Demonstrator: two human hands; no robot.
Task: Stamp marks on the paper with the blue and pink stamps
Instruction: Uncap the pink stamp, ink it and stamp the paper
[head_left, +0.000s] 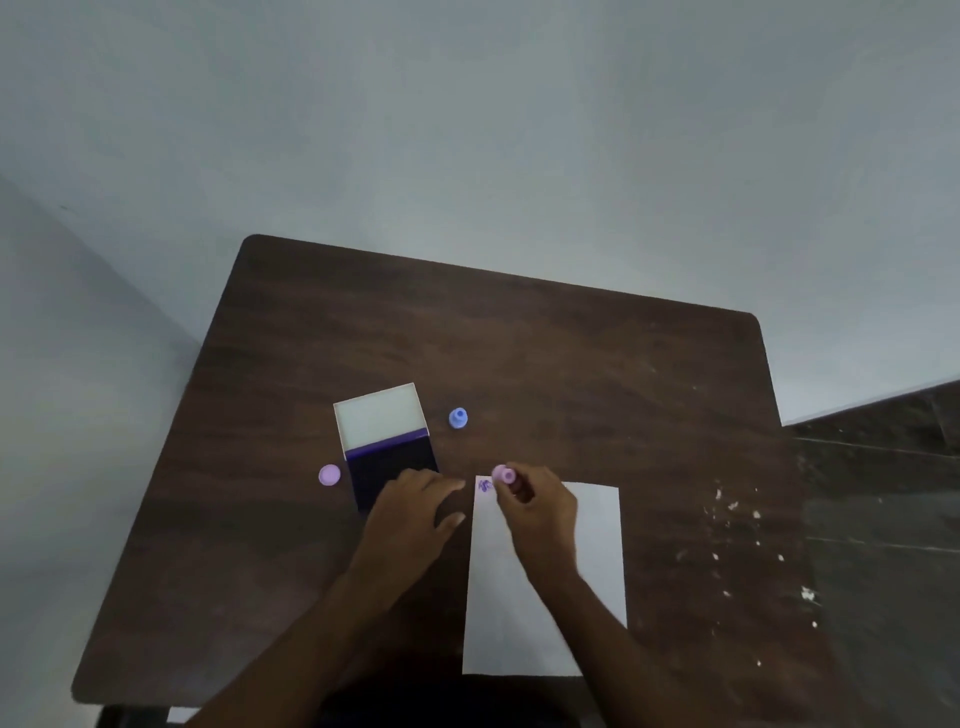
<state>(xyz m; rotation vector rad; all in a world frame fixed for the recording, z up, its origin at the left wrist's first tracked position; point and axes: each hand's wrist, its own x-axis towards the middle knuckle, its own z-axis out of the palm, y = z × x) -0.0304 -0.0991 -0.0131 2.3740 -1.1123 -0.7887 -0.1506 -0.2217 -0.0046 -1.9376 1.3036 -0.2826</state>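
Paper nearest, one purple mark at its top-left corner. Right hand fingers clamped on pink stamp just beside the mark. Left hand fingers spread, steadying ink pad. Blue stamp stands on worktop. Next, likely: re-ink, press on clean paper.

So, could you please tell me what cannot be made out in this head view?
- Stamped mark on the paper: too small and blurred to read.
- Pink stamp: its printing face is hidden by the right hand.
- Ink pad: its near edge is covered by the left hand.
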